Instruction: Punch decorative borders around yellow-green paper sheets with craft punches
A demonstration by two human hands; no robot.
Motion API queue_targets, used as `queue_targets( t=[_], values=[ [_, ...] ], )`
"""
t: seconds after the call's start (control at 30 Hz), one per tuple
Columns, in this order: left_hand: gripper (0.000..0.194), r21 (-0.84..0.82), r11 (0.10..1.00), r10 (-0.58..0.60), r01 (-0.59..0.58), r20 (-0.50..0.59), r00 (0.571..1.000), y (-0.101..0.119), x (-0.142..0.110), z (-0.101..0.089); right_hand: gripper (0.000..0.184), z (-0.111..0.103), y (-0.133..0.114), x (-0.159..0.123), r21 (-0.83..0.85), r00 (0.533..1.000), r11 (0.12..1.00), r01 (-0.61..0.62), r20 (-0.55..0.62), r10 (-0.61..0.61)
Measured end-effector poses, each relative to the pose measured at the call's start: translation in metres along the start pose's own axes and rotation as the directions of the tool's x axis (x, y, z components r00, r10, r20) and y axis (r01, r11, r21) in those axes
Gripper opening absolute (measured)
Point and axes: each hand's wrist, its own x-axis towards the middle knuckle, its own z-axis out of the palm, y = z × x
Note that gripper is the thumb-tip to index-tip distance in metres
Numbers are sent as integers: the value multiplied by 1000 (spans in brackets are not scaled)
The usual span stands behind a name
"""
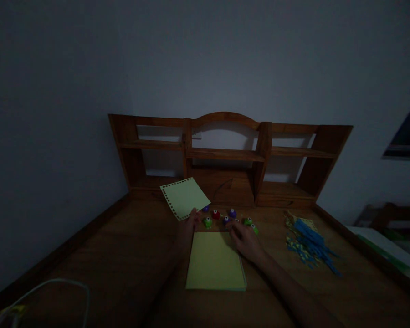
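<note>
My left hand (190, 223) is closed on the near corner of a pale yellow sheet of paper (186, 198), which is tilted up off the desk. A row of punched holes runs along two of the sheet's edges. My right hand (245, 240) has its fingers bent together over the top right corner of a yellow paper pad (216, 262). Whatever is in those fingers, if anything, is too dark and small to make out. Just beyond it sit a purple one-eyed toy figure (226, 220) and green ones (248, 221). A green figure (207, 222) stands near my left hand.
A red figure (215, 214) and another purple one (232, 212) stand farther back. Blue and yellow paper scraps (310, 243) lie in a heap at right. A wooden shelf unit (225, 155) lines the back of the desk. A white cable (64, 281) loops at lower left.
</note>
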Motion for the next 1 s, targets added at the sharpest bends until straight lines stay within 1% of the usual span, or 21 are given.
queue_targets(
  t=[0.17,0.27,0.4,0.53,0.63,0.73,0.9,1.0],
  values=[
    [55,37,999,-21,22,-15,1000,-5,4,-2,21,-1,-2,0,11,1000,1000,24,-6,-24],
    [56,47,998,-37,38,-10,999,-3,3,-3,21,-2,-4,0,11,1000,1000,17,-9,-17],
    [56,57,998,-23,22,7,1000,1,0,-3,22,-3,-6,0,7,1000,1000,15,-2,-15],
    [55,28,999,-25,25,-16,1000,0,0,-2,23,-4,-7,0,-5,1000,1000,10,1,-10],
    [54,15,1000,-15,15,-13,1000,0,0,-1,24,-5,-8,1,-9,1000,1000,9,2,-9],
    [54,29,999,-28,28,-22,999,3,-1,-1,24,-5,-8,1,-3,1000,1000,9,10,-9],
    [54,49,999,-25,25,-2,1000,6,-3,-1,23,-4,-7,0,-2,1000,1000,2,4,-2],
    [56,54,998,-45,45,-16,999,5,-3,-1,23,-4,-6,0,-4,1000,1000,8,-1,-8]
  ],
)
